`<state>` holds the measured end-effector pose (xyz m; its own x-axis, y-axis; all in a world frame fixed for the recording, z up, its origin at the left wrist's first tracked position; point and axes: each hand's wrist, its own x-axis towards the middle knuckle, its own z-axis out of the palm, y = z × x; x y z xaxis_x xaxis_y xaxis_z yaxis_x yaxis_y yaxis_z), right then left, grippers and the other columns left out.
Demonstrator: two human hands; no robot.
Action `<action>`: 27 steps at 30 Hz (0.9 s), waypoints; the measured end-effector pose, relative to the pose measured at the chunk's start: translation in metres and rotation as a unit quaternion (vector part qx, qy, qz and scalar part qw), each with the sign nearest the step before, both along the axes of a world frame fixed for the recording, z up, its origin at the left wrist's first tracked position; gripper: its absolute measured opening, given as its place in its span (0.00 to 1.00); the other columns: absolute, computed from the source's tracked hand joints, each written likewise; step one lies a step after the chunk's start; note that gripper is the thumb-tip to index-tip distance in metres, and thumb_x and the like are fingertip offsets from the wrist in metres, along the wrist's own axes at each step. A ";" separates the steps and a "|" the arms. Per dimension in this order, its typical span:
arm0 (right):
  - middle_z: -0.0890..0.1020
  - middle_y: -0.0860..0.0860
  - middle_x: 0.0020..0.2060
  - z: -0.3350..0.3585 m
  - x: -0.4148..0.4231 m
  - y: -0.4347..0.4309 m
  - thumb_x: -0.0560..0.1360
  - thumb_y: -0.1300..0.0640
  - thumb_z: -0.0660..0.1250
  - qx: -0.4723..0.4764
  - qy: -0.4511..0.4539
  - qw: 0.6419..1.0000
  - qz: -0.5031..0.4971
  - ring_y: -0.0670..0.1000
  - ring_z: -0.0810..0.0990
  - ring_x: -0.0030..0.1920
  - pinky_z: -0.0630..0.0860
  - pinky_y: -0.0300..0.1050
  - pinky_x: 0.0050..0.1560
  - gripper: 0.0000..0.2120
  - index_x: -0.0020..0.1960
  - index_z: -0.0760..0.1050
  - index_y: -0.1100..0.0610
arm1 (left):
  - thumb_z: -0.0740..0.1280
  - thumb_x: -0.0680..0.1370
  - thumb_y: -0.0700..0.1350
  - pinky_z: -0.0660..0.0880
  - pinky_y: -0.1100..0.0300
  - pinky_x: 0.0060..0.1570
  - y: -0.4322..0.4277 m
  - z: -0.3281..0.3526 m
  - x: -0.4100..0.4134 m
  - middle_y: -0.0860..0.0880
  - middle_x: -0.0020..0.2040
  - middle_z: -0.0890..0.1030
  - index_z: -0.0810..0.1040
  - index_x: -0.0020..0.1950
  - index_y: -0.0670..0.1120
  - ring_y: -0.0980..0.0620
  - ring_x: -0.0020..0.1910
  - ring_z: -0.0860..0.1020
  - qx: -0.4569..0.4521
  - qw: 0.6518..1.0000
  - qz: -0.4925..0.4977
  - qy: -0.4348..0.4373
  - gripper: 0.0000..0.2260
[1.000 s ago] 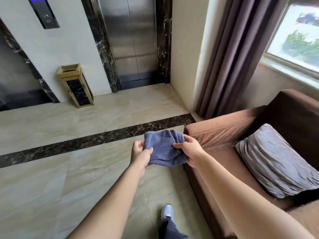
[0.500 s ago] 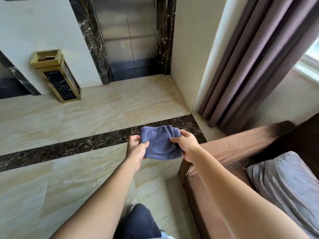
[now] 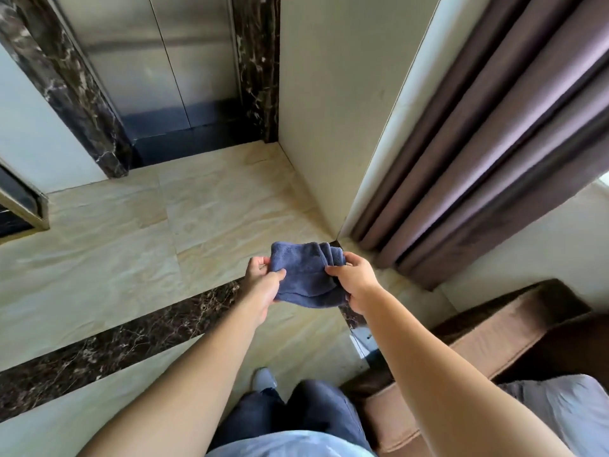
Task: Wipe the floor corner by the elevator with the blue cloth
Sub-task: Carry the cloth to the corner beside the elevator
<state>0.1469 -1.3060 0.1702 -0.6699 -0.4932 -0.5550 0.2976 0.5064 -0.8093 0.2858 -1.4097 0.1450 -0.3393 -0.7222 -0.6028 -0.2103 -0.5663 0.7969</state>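
A folded blue cloth (image 3: 306, 275) hangs in the air at waist height in front of me, held by both hands. My left hand (image 3: 263, 282) pinches its left edge and my right hand (image 3: 356, 280) grips its right side. Beyond the cloth lies the floor corner (image 3: 275, 148) where the beige wall meets the dark marble frame of the steel elevator door (image 3: 158, 61). The beige tiled floor (image 3: 214, 199) stretches between me and that corner.
A dark marble strip (image 3: 115, 344) crosses the floor. Purple curtains (image 3: 487, 143) hang to the right of the wall edge. A brown sofa (image 3: 494, 341) with a grey cushion (image 3: 570, 407) stands at my right. A gold-framed bin (image 3: 19, 206) shows at the left edge.
I have walked closer to the elevator and the view has tilted down. The cloth stays in both hands, and the bin has slid to the left edge.
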 end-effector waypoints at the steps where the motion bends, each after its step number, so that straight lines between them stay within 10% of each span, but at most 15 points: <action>1: 0.83 0.54 0.40 -0.001 -0.011 -0.012 0.72 0.69 0.69 0.007 0.003 1.000 -0.008 0.55 0.82 0.43 0.81 0.53 0.51 0.09 0.44 0.78 0.55 | 0.66 0.77 0.36 0.79 0.41 0.51 -0.013 0.001 -0.013 0.48 0.49 0.81 0.70 0.47 0.51 0.45 0.47 0.81 0.010 1.000 -0.007 0.000 0.10; 8: 0.80 0.55 0.39 -0.021 -0.104 -0.124 0.71 0.69 0.70 0.088 0.024 0.996 -0.002 0.53 0.78 0.43 0.79 0.52 0.51 0.06 0.45 0.79 0.61 | 0.66 0.77 0.36 0.76 0.56 0.35 -0.127 -0.028 -0.112 0.47 0.49 0.80 0.71 0.48 0.51 0.47 0.43 0.80 0.081 0.996 -0.036 -0.016 0.10; 17: 0.83 0.58 0.45 -0.110 -0.267 -0.321 0.71 0.68 0.71 0.191 0.030 0.978 0.076 0.56 0.80 0.48 0.79 0.58 0.57 0.10 0.52 0.79 0.62 | 0.64 0.77 0.36 0.74 0.50 0.40 -0.309 -0.111 -0.261 0.42 0.51 0.78 0.69 0.52 0.47 0.43 0.44 0.77 0.089 0.992 -0.059 -0.061 0.08; 27: 0.82 0.50 0.46 -0.488 -0.420 -0.449 0.73 0.63 0.67 0.321 0.108 0.933 0.125 0.56 0.78 0.47 0.69 0.42 0.45 0.15 0.59 0.76 0.54 | 0.61 0.75 0.37 0.70 0.62 0.21 -0.422 -0.502 -0.441 0.53 0.40 0.80 0.67 0.44 0.60 0.52 0.31 0.74 0.094 0.986 -0.069 -0.117 0.15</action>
